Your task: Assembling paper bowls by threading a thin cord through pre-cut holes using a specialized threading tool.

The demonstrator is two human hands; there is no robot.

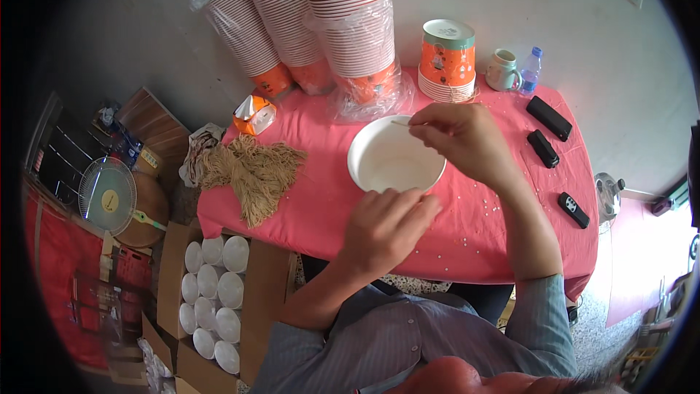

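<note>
A white paper bucket (394,164) stands on the pink-covered table in front of me, its open mouth facing up. My left hand (390,226) is closed at the near rim, fingers bent over the bucket's side; its thumb is mostly hidden. Over the far right rim, my right hand (456,138) pinches a thin pale cord (399,123) between thumb and finger. The cord's short end points left across the rim. To the left lies a loose bundle of tan cords (255,171), partly hanging off the table edge.
Tall stacks of paper buckets (354,36) in plastic wrap stand at the back, beside an upside-down orange bucket stack (447,62). A mug (502,71), a bottle (531,73) and black devices (548,118) sit right. Below left is a carton (264,284) of white cups.
</note>
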